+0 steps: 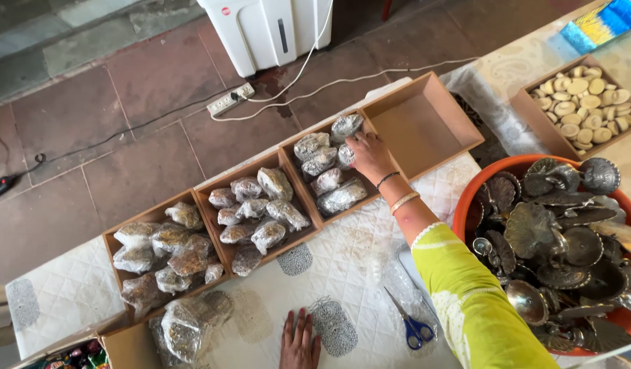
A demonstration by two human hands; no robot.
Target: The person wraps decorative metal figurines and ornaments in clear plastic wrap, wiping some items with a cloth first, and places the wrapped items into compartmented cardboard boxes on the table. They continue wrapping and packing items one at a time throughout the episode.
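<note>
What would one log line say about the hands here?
right hand: on wrapped packet in cardboard box | left hand: flat on white cloth | scissors: beside sleeve

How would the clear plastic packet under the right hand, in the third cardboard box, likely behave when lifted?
The packet under the right hand is probably slippery, since its wrap looks glossy. It likely feels heavy for its size, as the contents look metallic. The loose, crinkled bag would probably sag and shift rather than stay stiff, and it seems unlikely to roll.

Empty cardboard box (418, 126) open beside right hand (370, 156); packet-filled boxes (254, 208) block left; orange tub (476, 198) crowds right.
</note>
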